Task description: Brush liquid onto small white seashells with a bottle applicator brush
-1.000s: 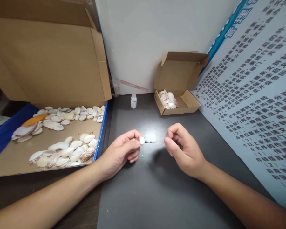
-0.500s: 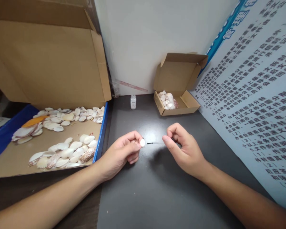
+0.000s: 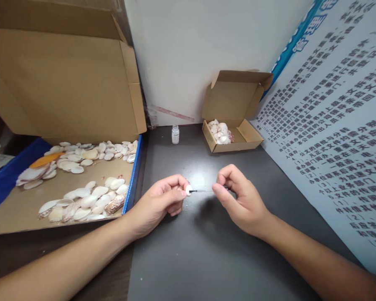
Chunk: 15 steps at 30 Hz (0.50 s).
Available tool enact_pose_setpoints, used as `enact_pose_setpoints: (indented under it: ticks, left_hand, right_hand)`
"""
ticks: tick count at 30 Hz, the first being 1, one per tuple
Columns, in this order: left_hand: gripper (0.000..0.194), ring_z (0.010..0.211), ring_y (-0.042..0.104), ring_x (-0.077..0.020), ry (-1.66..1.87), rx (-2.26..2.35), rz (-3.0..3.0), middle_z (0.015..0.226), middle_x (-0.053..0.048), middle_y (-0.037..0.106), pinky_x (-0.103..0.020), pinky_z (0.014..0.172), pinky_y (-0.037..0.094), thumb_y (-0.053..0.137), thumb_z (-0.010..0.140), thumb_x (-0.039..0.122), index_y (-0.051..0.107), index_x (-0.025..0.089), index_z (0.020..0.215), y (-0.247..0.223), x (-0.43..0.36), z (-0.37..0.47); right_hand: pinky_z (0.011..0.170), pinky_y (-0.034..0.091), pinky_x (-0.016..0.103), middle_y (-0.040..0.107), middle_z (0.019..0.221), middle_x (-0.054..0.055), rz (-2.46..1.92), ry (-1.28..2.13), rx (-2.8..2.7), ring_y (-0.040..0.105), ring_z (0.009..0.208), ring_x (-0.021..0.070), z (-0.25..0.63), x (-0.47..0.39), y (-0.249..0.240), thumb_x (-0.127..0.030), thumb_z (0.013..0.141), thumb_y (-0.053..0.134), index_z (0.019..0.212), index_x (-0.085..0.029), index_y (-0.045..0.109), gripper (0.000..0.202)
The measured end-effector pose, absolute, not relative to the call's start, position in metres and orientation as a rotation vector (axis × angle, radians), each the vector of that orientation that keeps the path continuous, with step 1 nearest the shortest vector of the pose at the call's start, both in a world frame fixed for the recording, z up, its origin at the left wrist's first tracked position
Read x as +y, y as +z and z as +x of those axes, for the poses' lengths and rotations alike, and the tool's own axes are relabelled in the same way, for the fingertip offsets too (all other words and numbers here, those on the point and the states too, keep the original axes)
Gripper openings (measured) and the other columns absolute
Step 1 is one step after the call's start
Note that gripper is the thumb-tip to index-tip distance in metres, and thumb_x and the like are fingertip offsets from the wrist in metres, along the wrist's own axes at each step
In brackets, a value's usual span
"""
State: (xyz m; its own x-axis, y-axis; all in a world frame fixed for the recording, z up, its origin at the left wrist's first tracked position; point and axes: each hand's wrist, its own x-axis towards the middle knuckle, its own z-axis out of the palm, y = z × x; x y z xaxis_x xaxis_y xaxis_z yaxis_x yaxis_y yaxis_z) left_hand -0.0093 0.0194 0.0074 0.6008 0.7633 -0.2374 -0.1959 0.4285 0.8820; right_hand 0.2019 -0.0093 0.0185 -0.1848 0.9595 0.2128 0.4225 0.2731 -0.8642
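Note:
Between thumb and fingers, my left hand (image 3: 167, 194) pinches a small white shell (image 3: 188, 190), its pale face turned toward the right. My right hand (image 3: 238, 194) is closed on a thin brush (image 3: 200, 191) with a clear stem and a dark tip. That tip touches the shell, or lies just in front of it. The brush's handle end is hidden in my right fingers. Both hands hover above the dark tabletop (image 3: 188, 259).
On the left stands a large open cardboard box (image 3: 140, 167) with blue sides and many shells. A small glass bottle (image 3: 175, 135) of whitish liquid stands at the back. Right of it is a small open carton (image 3: 238, 146) with shells. A printed sheet (image 3: 341, 125) rises at right.
The brush has moved left, so its dark tip, formerly apart from the shell, now meets it in view. My right hand shifted slightly left; my left hand moved down very little.

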Motion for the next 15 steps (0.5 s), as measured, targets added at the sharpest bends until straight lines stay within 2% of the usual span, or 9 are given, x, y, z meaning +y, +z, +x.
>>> enact_pose_setpoints:
  ticks: [15]
  left_hand:
    - [0.020, 0.051, 0.032, -0.0068, 0.670, 0.706, 0.950, 0.061, 0.007, 0.036, -0.023, 0.052, 0.027, 0.067, 0.083, 0.034, 0.054, 0.018, 0.082, 0.0069, 0.0194, -0.0093]
  right_hand:
    - [0.048, 0.030, 0.025, 0.035, 0.057, -0.010, -1.243, 0.844, -1.709, 0.034, 0.047, 0.0098, 0.2029, -0.0102, 0.0202, -0.031, 0.096, 0.050, 0.081, -0.025, 0.038, 0.020]
